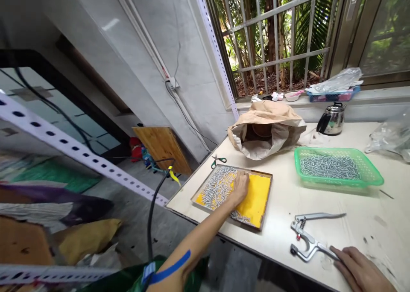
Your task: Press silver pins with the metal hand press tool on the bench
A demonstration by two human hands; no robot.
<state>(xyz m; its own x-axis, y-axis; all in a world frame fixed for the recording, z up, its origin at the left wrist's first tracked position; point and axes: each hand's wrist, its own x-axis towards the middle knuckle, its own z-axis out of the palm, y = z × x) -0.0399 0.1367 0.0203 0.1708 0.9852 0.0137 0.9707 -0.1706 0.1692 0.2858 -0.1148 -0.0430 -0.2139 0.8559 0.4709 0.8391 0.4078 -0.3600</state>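
My left hand (241, 188) reaches into a shallow tray (271, 189) with a yellow bottom, its fingers curled down at the edge of a spread of small silvery screw-like metal pieces (218, 187). What those fingers hold, if anything, is hidden. At the lower right, my right hand (360, 266) grips the end of a handle of silver hand-press pliers (315, 246). The pliers lie on the table with their two handles spread apart. A green plastic basket (373, 179) behind them holds many similar metal pieces (329, 167).
Green-handled scissors (218, 160) lie behind the tray on the white table (285, 198). An open brown paper sack (269, 129), a steel kettle (333, 120) and a clear plastic bag (392, 134) stand farther back. A black cable (150, 223) hangs left of the table edge.
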